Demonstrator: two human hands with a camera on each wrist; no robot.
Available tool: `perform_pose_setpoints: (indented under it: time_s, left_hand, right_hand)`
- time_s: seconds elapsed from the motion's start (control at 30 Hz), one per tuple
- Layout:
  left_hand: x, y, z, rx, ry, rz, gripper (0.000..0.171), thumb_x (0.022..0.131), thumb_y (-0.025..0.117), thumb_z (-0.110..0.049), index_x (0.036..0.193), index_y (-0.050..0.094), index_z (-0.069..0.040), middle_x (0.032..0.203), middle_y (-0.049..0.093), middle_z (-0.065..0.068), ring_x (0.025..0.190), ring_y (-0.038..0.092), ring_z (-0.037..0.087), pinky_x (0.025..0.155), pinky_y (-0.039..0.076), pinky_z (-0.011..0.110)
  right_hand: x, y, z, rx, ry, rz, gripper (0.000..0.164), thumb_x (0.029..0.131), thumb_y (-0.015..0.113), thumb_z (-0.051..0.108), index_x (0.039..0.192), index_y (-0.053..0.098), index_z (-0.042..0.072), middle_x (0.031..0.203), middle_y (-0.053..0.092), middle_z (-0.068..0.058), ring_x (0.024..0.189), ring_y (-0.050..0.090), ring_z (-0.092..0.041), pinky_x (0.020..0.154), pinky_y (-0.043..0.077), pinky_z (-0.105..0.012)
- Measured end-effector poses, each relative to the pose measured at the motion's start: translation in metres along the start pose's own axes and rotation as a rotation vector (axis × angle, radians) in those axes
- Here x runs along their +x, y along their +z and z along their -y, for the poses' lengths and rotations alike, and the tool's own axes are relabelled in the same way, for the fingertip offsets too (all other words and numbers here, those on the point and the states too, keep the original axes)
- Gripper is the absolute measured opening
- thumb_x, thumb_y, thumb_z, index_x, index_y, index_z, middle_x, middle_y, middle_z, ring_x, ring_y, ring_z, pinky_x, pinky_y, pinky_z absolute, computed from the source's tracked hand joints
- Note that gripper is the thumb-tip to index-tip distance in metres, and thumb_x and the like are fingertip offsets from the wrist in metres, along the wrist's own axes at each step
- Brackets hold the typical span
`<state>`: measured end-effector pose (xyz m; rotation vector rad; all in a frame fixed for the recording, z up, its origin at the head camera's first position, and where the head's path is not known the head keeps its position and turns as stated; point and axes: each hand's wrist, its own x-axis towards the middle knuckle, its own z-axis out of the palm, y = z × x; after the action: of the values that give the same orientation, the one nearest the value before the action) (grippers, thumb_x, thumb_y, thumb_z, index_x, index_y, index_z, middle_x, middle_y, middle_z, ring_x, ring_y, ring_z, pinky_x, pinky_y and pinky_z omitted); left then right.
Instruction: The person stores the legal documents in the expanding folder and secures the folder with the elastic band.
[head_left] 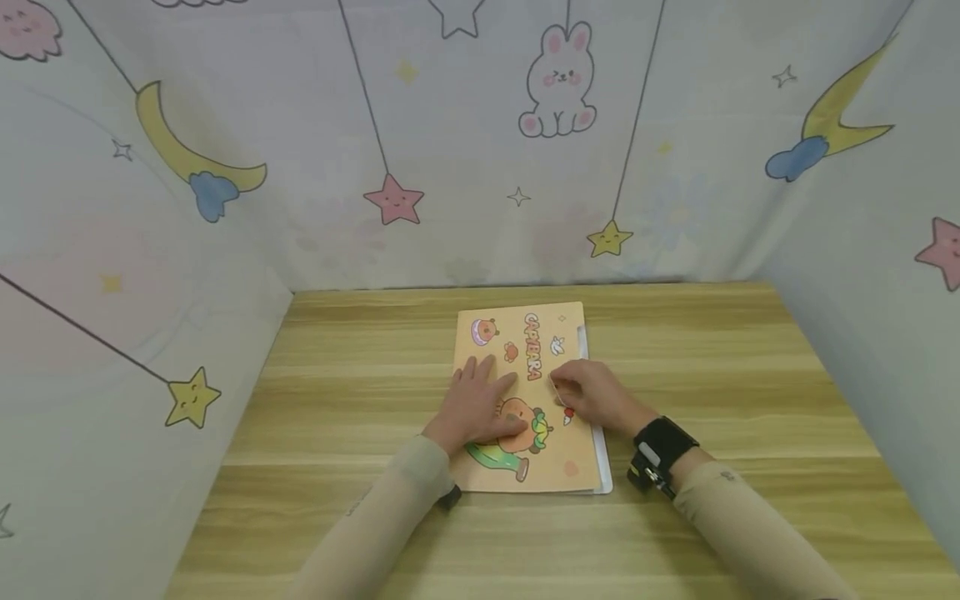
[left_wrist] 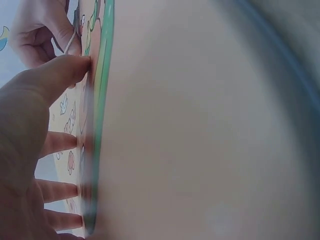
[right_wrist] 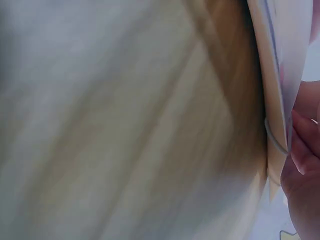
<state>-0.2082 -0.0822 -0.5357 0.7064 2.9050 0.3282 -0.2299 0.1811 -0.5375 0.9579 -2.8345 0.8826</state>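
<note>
A peach folder [head_left: 555, 458] with a capybara cover lies on the table, its printed title running sideways. My left hand [head_left: 472, 408] rests on the cover with fingers spread, pressing on it beside the big capybara picture. At the folder's right edge, my right hand [head_left: 596, 396] pinches a thin pale cord [head_left: 557, 390] with thumb and curled fingers. The right wrist view has the cord [right_wrist: 275, 137] looped round the folder's edge, close to the fingers [right_wrist: 302, 145]. In the left wrist view, the left thumb [left_wrist: 75, 67] presses near the green banana print.
Light wood-grain table [head_left: 337, 400] surrounds the folder. White cloth walls [head_left: 480, 142] with stars, moons and a rabbit stand behind it and at both sides. A pale inner sheet [head_left: 602, 467] sticks out from the folder's right side. The right wrist wears a black strap [head_left: 666, 446].
</note>
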Motion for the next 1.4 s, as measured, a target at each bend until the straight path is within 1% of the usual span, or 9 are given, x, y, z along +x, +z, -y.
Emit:
perform_pose_setpoints:
  time_s: [0.1, 0.3, 0.5, 0.63, 0.77, 0.93, 1.07, 1.27, 1.4]
  left_hand:
    - [-0.001, -0.001, -0.001, 0.001, -0.001, 0.006, 0.086, 0.088, 0.066, -0.073, 0.157, 0.051, -0.023, 0.166, 0.032, 0.022, 0.150, 0.029, 0.054, 0.117, 0.030, 0.069]
    - [-0.001, -0.003, -0.002, 0.023, 0.009, 0.006, 0.087, 0.088, 0.065, -0.074, 0.156, 0.052, -0.022, 0.165, 0.033, 0.023, 0.148, 0.031, 0.054, 0.115, 0.033, 0.069]
    - [0.000, -0.003, -0.002, 0.033, 0.002, 0.016, 0.087, 0.088, 0.065, -0.075, 0.157, 0.051, -0.023, 0.165, 0.033, 0.023, 0.148, 0.031, 0.053, 0.115, 0.033, 0.069]
    - [0.000, -0.004, -0.002, 0.025, 0.004, 0.020, 0.088, 0.088, 0.064, -0.075, 0.157, 0.051, -0.022, 0.165, 0.033, 0.023, 0.149, 0.031, 0.054, 0.115, 0.033, 0.069]
    - [0.000, -0.004, -0.002, 0.024, 0.010, 0.018, 0.088, 0.088, 0.062, -0.077, 0.157, 0.051, -0.022, 0.165, 0.033, 0.023, 0.149, 0.030, 0.054, 0.115, 0.033, 0.069]
    - [-0.001, -0.004, -0.002, 0.023, 0.006, 0.026, 0.088, 0.089, 0.061, -0.076, 0.158, 0.050, -0.022, 0.166, 0.031, 0.023, 0.150, 0.029, 0.054, 0.116, 0.031, 0.069]
    - [-0.001, -0.004, -0.001, 0.019, 0.009, 0.027, 0.087, 0.090, 0.061, -0.076, 0.158, 0.050, -0.022, 0.166, 0.031, 0.023, 0.150, 0.028, 0.054, 0.116, 0.031, 0.069]
    - [-0.001, -0.003, -0.001, 0.006, 0.015, 0.021, 0.088, 0.090, 0.061, -0.076, 0.158, 0.050, -0.021, 0.166, 0.031, 0.024, 0.150, 0.028, 0.055, 0.116, 0.030, 0.070]
    - [-0.001, -0.003, 0.000, 0.020, 0.013, 0.021, 0.087, 0.091, 0.060, -0.076, 0.158, 0.049, -0.023, 0.167, 0.031, 0.023, 0.151, 0.028, 0.054, 0.117, 0.030, 0.069]
  right_hand:
    - [0.006, 0.000, 0.003, -0.019, -0.023, 0.020, 0.025, 0.087, 0.075, -0.002, 0.112, 0.078, 0.004, 0.100, 0.075, -0.004, 0.085, 0.059, -0.016, 0.078, 0.053, -0.036]
    - [0.013, 0.000, 0.008, -0.085, -0.058, 0.055, 0.012, 0.093, 0.071, -0.001, 0.093, 0.076, 0.010, 0.086, 0.069, 0.002, 0.079, 0.056, -0.014, 0.075, 0.050, -0.035]
    - [0.021, -0.004, 0.016, -0.190, -0.135, 0.129, 0.023, 0.097, 0.068, -0.001, 0.078, 0.069, 0.011, 0.083, 0.064, 0.001, 0.078, 0.056, -0.015, 0.073, 0.050, -0.033]
    - [0.026, -0.009, 0.017, -0.254, -0.186, 0.182, 0.024, 0.094, 0.069, -0.002, 0.075, 0.068, 0.012, 0.077, 0.057, 0.003, 0.071, 0.048, -0.013, 0.066, 0.043, -0.029]
    - [0.032, -0.014, 0.018, -0.272, -0.211, 0.229, 0.023, 0.087, 0.070, -0.004, 0.072, 0.065, 0.013, 0.073, 0.049, 0.004, 0.067, 0.040, -0.012, 0.063, 0.036, -0.026]
    - [0.038, -0.017, 0.019, -0.229, -0.164, 0.290, 0.026, 0.080, 0.069, -0.007, 0.066, 0.059, 0.012, 0.071, 0.042, 0.004, 0.065, 0.037, -0.012, 0.062, 0.031, -0.026]
    - [0.042, -0.016, 0.020, -0.202, -0.096, 0.329, 0.029, 0.076, 0.070, -0.007, 0.065, 0.055, 0.015, 0.071, 0.044, 0.004, 0.065, 0.040, -0.012, 0.061, 0.033, -0.026]
    - [0.046, -0.016, 0.023, -0.204, -0.039, 0.367, 0.027, 0.077, 0.073, -0.005, 0.069, 0.060, 0.016, 0.075, 0.053, 0.003, 0.067, 0.048, -0.013, 0.060, 0.039, -0.026]
    - [0.045, -0.018, 0.024, -0.192, -0.028, 0.369, 0.024, 0.078, 0.073, -0.005, 0.071, 0.062, 0.015, 0.075, 0.053, 0.002, 0.067, 0.047, -0.013, 0.060, 0.039, -0.026]
